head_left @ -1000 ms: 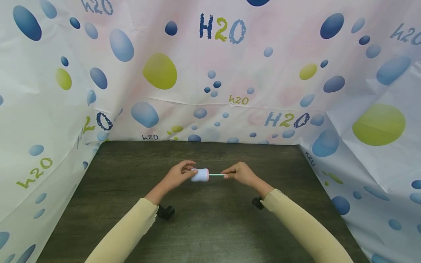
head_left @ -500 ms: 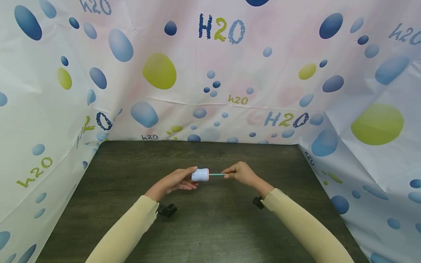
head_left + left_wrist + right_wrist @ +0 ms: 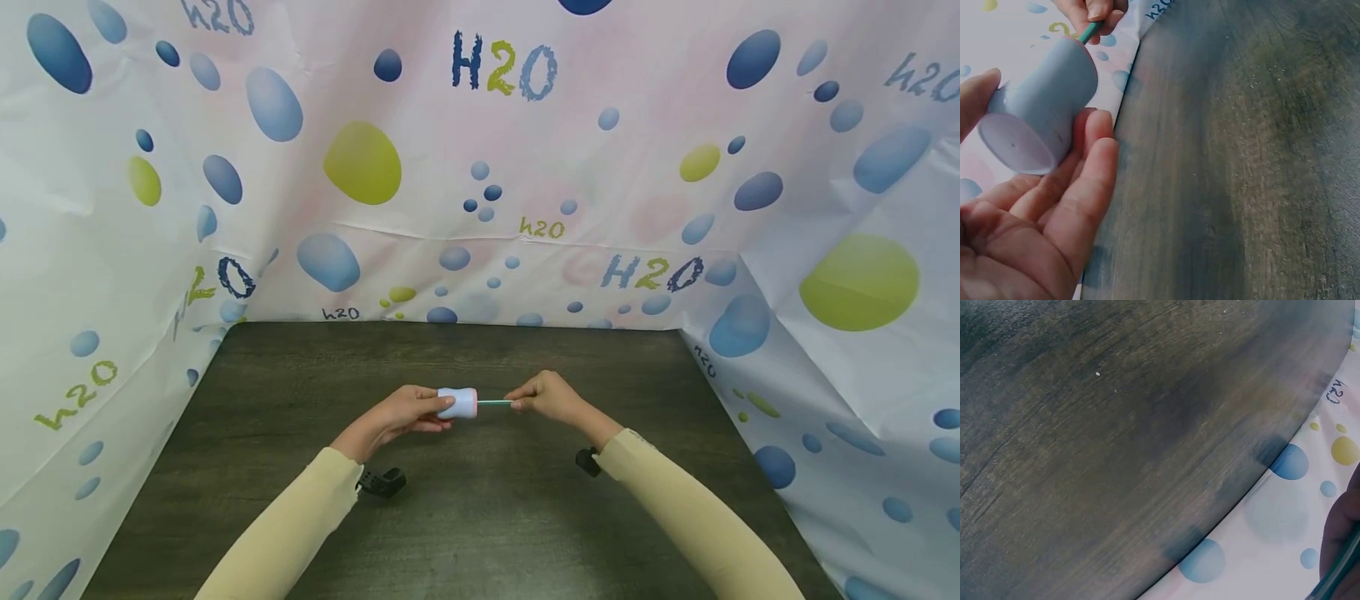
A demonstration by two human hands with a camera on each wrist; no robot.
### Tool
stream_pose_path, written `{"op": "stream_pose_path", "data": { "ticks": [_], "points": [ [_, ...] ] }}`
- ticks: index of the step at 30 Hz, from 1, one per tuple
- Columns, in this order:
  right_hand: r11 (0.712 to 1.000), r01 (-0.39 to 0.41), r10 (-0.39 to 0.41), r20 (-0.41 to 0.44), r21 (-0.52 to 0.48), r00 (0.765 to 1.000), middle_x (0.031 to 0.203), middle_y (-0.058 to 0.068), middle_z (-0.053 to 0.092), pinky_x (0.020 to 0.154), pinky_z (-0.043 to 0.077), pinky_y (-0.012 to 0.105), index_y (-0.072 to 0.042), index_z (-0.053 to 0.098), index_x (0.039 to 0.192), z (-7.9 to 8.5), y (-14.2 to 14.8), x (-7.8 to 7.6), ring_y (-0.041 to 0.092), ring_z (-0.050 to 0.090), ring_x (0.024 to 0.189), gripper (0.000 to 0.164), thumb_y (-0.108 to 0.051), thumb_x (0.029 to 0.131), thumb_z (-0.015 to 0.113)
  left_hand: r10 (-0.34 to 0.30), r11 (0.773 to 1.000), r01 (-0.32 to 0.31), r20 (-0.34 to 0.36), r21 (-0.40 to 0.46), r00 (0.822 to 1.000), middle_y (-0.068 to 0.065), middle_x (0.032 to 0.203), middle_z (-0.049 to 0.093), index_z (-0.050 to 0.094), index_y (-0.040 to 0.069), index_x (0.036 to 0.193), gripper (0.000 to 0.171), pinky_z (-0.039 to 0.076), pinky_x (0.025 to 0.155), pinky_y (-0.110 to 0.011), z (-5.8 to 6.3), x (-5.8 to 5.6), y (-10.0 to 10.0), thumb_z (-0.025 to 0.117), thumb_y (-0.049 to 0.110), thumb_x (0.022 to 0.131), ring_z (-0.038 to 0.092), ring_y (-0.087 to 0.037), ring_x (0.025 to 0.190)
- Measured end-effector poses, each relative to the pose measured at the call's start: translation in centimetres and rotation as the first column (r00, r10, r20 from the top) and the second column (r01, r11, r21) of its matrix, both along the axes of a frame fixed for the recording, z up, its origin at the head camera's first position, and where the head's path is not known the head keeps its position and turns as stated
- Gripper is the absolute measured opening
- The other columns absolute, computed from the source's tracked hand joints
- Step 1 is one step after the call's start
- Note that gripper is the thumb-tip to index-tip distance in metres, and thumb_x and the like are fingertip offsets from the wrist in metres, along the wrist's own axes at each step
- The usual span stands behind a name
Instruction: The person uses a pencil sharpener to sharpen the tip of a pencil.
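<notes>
My left hand [image 3: 405,412] holds a pale blue, slightly waisted pencil sharpener [image 3: 463,403], thumb on its near side and fingers beneath. A pink rim rings its right end. From there a thin green pencil [image 3: 492,402] sticks out level to the right. My right hand [image 3: 551,398] pinches the pencil's outer end between thumb and fingers. In the left wrist view, the sharpener's round lilac base [image 3: 1016,144] faces the camera, with fingertips [image 3: 1100,150] along its side. Only part of the right hand and the pencil [image 3: 1338,569] shows at the right wrist view's lower right edge.
Both hands are above a dark wood-grain table [image 3: 480,517]. A white sheet [image 3: 450,275] printed with blue and green drops and H2O lettering hangs behind it and at both sides. Black straps with cameras [image 3: 382,482] sit at the wrists.
The left hand has changed its hold: its fingers came off the near side, the thumb went to the top, then rolled down to the near side. The right hand keeps pinching the pencil, nearly still.
</notes>
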State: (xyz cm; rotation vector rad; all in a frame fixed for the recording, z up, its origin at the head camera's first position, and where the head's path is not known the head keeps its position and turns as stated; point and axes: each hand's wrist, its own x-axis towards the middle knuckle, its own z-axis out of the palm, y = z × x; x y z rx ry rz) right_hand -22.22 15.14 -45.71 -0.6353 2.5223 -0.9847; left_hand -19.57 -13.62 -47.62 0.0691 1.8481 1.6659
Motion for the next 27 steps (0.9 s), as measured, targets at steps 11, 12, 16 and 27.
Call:
{"op": "stream_pose_path", "data": {
  "ticks": [11, 12, 16, 27],
  "points": [
    [1.000, -0.016, 0.016, 0.000, 0.006, 1.000, 0.097, 0.023, 0.078, 0.080, 0.063, 0.036, 0.005, 0.077, 0.111, 0.53, -0.28, -0.11, 0.029, 0.076, 0.092, 0.021, -0.006, 0.096, 0.068, -0.010, 0.996, -0.005, -0.169, -0.089, 0.986, -0.030, 0.141, 0.059, 0.046, -0.012, 0.147, 0.060, 0.051, 0.110, -0.054, -0.27, 0.37, -0.27, 0.066, 0.021, 0.101, 0.069, -0.031, 0.119],
    [1.000, -0.016, 0.016, 0.002, 0.006, 1.000, 0.098, 0.023, 0.078, 0.080, 0.063, 0.036, 0.005, 0.077, 0.111, 0.57, -0.29, -0.10, 0.029, 0.076, 0.093, 0.021, -0.006, 0.096, 0.068, -0.015, 0.995, -0.004, -0.186, -0.103, 0.982, -0.030, 0.143, 0.059, 0.045, -0.011, 0.148, 0.061, 0.052, 0.109, -0.054, -0.23, 0.42, -0.29, 0.067, 0.020, 0.100, 0.067, -0.034, 0.124],
    [1.000, -0.015, 0.015, 0.012, 0.009, 1.000, 0.098, 0.022, 0.079, 0.077, 0.061, 0.030, 0.006, 0.077, 0.110, 0.74, -0.30, -0.06, 0.028, 0.076, 0.093, 0.021, -0.006, 0.097, 0.068, -0.042, 0.988, 0.004, -0.246, -0.155, 0.968, -0.030, 0.145, 0.057, 0.045, -0.009, 0.149, 0.062, 0.055, 0.105, -0.050, -0.05, 0.56, -0.32, 0.069, 0.019, 0.099, 0.058, -0.042, 0.135],
    [1.000, -0.004, 0.005, 0.058, -0.017, 0.998, 0.100, 0.021, 0.079, 0.070, 0.049, 0.022, 0.005, 0.077, 0.110, 0.45, -0.10, -0.22, 0.031, 0.075, 0.093, 0.020, -0.006, 0.097, 0.067, -0.063, 0.978, -0.036, -0.456, -0.205, 0.888, -0.032, 0.134, 0.062, 0.056, -0.007, 0.141, 0.054, 0.060, 0.098, -0.048, -0.02, 0.81, 0.06, 0.075, 0.011, 0.094, 0.064, -0.044, 0.124]
  ]
}}
